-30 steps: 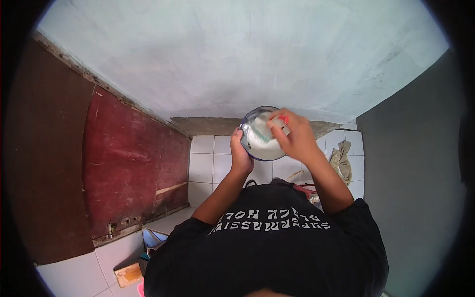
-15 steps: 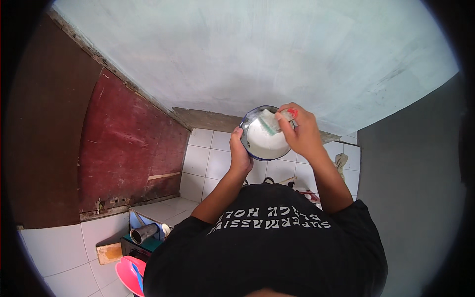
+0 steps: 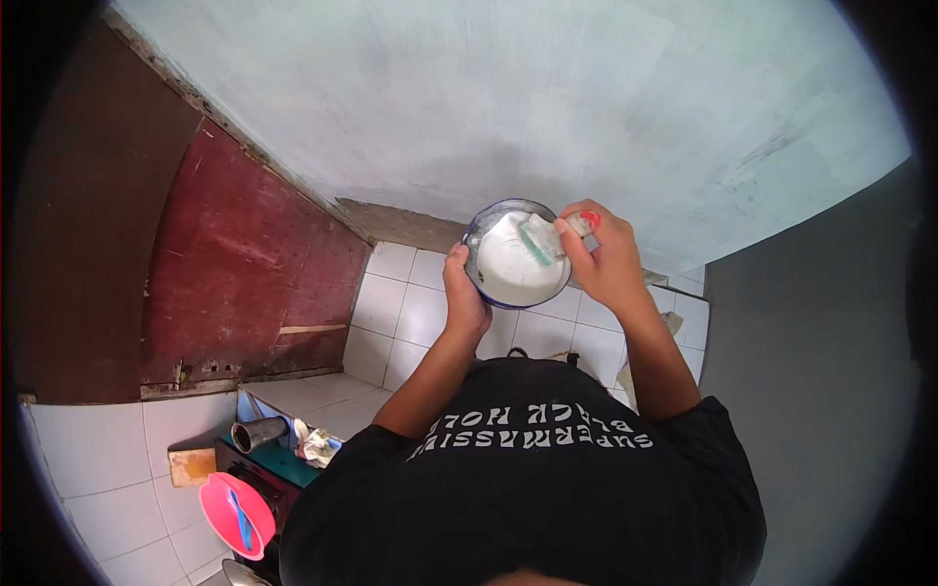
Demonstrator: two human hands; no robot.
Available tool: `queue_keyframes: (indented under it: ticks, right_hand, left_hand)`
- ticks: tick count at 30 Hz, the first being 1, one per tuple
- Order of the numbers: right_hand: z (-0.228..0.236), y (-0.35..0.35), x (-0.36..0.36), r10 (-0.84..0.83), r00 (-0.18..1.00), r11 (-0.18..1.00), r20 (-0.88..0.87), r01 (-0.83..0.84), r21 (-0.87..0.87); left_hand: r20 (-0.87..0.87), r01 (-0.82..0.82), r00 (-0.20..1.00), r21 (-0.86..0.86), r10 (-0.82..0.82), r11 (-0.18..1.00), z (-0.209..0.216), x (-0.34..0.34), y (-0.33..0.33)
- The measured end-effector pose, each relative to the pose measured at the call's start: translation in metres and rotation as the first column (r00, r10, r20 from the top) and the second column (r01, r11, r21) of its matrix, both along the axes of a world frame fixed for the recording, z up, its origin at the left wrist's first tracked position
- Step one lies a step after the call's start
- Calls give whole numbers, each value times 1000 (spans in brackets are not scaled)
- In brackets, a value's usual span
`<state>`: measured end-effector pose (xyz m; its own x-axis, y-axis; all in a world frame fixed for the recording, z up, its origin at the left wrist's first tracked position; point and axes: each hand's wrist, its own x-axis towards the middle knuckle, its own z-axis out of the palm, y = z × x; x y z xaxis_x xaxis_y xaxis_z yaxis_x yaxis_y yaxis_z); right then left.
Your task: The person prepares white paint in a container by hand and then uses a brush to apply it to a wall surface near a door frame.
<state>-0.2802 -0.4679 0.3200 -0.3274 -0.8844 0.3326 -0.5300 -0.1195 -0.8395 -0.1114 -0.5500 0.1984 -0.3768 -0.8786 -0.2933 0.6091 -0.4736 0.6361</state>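
Observation:
A round bowl (image 3: pixel 470 237) with a dark blue rim is held out in front of me, holding smooth white paint (image 3: pixel 506 266). My left hand (image 3: pixel 465 291) grips its left side, fingers under and thumb near the rim. In my right hand (image 3: pixel 608 256) is a paint-smeared paintbrush (image 3: pixel 541 240), with a teal band across its flat end and red on its handle. The flat end is over the right part of the bowl; whether it touches the paint I cannot tell.
A whitish painted wall (image 3: pixel 508 88) rises ahead, with a dark red board (image 3: pixel 244 264) at left and a grey panel (image 3: pixel 811 391) at right. Lower left are a pink basin (image 3: pixel 217 503) with a blue utensil, a metal cylinder (image 3: pixel 259 434) and a yellowish block (image 3: pixel 191 467).
The bowl and both hands have shifted slightly left and up in view. The brush sits a little nearer the bowl's right rim. More of the pink basin shows at lower left.

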Motion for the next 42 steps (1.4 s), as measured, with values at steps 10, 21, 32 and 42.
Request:
queue_keyframes:
  ticks: [10,21,32,42]
  right_hand:
    - [-16,4,-9,24,999,993,-49,-29,-115]
    - [-17,5,8,108,994,990,22,-105,-97]
    - [-10,-30,56,122,987,992,108,-118,-38]
    - [-16,-110,90,-17,971,994,239,43,-104]
  left_hand:
    - [-16,-21,1000,17,22,1000,-14,-15,20]
    - [43,-13,999,-20,14,1000,-13,0,12]
    - [7,47,999,1,-47,999,-4,47,-39]
    - [49,111,993,-113,-106,987,6,112,-115]
